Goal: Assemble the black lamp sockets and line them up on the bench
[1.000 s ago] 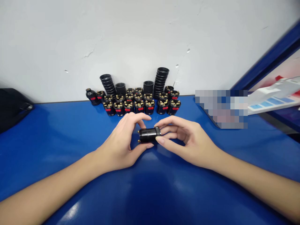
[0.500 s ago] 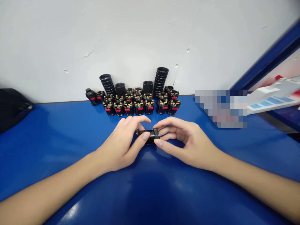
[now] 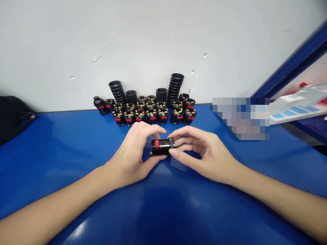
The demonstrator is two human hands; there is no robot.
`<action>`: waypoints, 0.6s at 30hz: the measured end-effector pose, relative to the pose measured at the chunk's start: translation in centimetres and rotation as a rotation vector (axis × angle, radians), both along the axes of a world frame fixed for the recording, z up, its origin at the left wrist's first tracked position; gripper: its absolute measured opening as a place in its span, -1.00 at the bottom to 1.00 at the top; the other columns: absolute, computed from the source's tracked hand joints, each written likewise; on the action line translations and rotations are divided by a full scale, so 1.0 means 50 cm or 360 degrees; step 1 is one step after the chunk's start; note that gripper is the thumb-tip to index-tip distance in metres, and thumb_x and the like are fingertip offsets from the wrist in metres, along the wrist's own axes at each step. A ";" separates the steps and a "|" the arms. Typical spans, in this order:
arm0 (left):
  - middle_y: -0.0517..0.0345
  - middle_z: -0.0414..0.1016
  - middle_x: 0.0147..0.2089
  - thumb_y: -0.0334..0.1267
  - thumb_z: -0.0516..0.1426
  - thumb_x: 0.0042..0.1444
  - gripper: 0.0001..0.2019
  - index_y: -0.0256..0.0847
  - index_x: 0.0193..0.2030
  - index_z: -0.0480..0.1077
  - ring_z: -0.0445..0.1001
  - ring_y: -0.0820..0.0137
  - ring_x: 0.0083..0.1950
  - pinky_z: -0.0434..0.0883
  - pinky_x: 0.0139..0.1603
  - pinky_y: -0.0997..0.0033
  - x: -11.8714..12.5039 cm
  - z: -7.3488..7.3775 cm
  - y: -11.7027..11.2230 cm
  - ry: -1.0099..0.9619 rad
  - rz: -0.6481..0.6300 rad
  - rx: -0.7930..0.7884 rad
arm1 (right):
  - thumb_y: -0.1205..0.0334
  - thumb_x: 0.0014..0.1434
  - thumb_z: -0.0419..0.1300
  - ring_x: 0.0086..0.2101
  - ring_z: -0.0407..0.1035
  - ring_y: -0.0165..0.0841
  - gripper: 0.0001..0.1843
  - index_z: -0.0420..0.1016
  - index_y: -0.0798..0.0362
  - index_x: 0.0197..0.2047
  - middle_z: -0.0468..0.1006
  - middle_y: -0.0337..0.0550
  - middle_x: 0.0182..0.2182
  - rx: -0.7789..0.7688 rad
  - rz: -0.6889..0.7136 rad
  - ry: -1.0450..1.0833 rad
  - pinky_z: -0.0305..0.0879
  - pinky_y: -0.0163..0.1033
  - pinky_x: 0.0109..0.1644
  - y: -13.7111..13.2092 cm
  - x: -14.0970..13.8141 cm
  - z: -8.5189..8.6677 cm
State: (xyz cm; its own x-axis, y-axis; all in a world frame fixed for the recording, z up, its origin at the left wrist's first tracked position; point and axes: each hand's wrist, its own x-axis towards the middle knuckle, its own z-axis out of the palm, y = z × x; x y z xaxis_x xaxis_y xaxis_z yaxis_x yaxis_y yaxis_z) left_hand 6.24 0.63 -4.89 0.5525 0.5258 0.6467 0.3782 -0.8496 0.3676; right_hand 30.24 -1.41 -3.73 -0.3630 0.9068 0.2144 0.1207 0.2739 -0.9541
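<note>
Between my hands, just above the blue table, a black cylindrical electrical connector (image 3: 163,147) lies on its side. A red clip faces up near its left end, where small brass terminals stick out. Around its right end sits a dark ribbed ring (image 3: 171,144). My left hand (image 3: 135,153) curves round the terminal end, thumb along the lower edge and other fingers behind, partly hidden. My right hand (image 3: 204,154) grips the ringed end between its thumb and fingertips.
Several upright black connectors with brass terminals and red clips (image 3: 151,117) stand in rows before the wall. Behind them rise stacked black rings (image 3: 175,90). A capped connector (image 3: 99,106) is at their left. A black bag (image 3: 15,119) lies far left; a pixelated area covers something right.
The connector has turned about its long axis, bringing the red clip into view. My left thumb has slid from its top down to its lower edge; my right hand has barely moved.
</note>
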 end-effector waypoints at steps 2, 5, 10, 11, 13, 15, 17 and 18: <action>0.03 0.46 0.04 -0.17 0.39 0.26 -0.36 -0.04 0.34 0.17 0.45 0.21 0.00 0.41 0.07 0.12 0.000 0.000 0.000 0.0006 0.0025 -0.0117 | 0.16 0.24 0.47 -0.25 0.72 -0.25 -0.69 0.54 0.03 -0.03 0.73 -0.11 -0.19 -0.0002 0.0010 0.0008 0.74 -0.14 -0.04 -0.001 0.000 0.000; -0.01 0.49 0.09 -0.06 0.33 0.32 -0.36 -0.02 0.39 0.10 0.51 0.16 0.06 0.44 0.14 0.02 -0.002 0.001 -0.005 0.0043 0.0041 -0.0401 | 0.17 0.21 0.51 -0.24 0.72 -0.25 -0.66 0.54 0.03 -0.03 0.73 -0.11 -0.17 0.0009 0.0025 0.0028 0.74 -0.13 -0.03 -0.002 -0.001 -0.001; -0.01 0.58 0.05 -0.16 0.16 0.46 -0.51 -0.03 0.41 0.09 0.58 0.16 0.05 0.44 0.18 -0.04 -0.005 0.003 -0.010 0.0103 0.0008 -0.0535 | 0.20 0.21 0.51 -0.23 0.71 -0.29 -0.66 0.54 0.03 -0.01 0.71 -0.14 -0.16 0.0003 0.0018 0.0051 0.71 -0.19 0.00 -0.001 0.000 -0.003; -0.02 0.58 0.06 -0.18 0.17 0.45 -0.51 -0.03 0.41 0.09 0.58 0.16 0.05 0.44 0.18 -0.04 -0.005 0.003 -0.010 0.0098 0.0003 -0.0520 | 0.21 0.21 0.51 -0.23 0.71 -0.30 -0.66 0.54 0.04 -0.01 0.71 -0.14 -0.16 -0.0004 0.0020 0.0052 0.71 -0.21 0.00 0.000 0.000 -0.003; -0.02 0.58 0.06 -0.19 0.20 0.42 -0.48 -0.02 0.40 0.10 0.60 0.15 0.05 0.46 0.17 -0.03 -0.004 0.001 -0.009 0.0080 0.0003 -0.0474 | 0.22 0.20 0.51 -0.23 0.71 -0.30 -0.66 0.54 0.04 -0.02 0.71 -0.15 -0.17 -0.0014 0.0022 0.0047 0.71 -0.22 -0.01 0.000 0.000 -0.002; -0.01 0.57 0.06 -0.21 0.25 0.38 -0.46 -0.01 0.38 0.12 0.61 0.15 0.04 0.48 0.13 -0.01 -0.003 -0.001 -0.007 0.0044 0.0009 -0.0405 | 0.20 0.23 0.49 -0.23 0.71 -0.29 -0.68 0.54 0.04 -0.01 0.70 -0.14 -0.17 -0.0020 0.0023 0.0042 0.71 -0.22 -0.01 0.000 0.001 -0.002; 0.00 0.57 0.05 -0.24 0.30 0.34 -0.44 -0.01 0.36 0.14 0.62 0.16 0.03 0.49 0.10 0.01 -0.002 -0.004 -0.005 0.0000 0.0012 -0.0326 | 0.18 0.26 0.47 -0.23 0.72 -0.28 -0.70 0.53 0.04 -0.01 0.71 -0.12 -0.17 -0.0027 0.0026 0.0042 0.72 -0.20 -0.02 0.000 0.001 -0.002; 0.01 0.57 0.05 -0.27 0.31 0.33 -0.43 0.00 0.34 0.15 0.62 0.16 0.03 0.49 0.10 0.01 -0.001 -0.006 -0.004 -0.0020 0.0011 -0.0288 | 0.17 0.28 0.46 -0.22 0.72 -0.27 -0.70 0.53 0.04 -0.01 0.71 -0.12 -0.16 -0.0031 0.0026 0.0046 0.72 -0.19 -0.02 -0.001 0.001 -0.002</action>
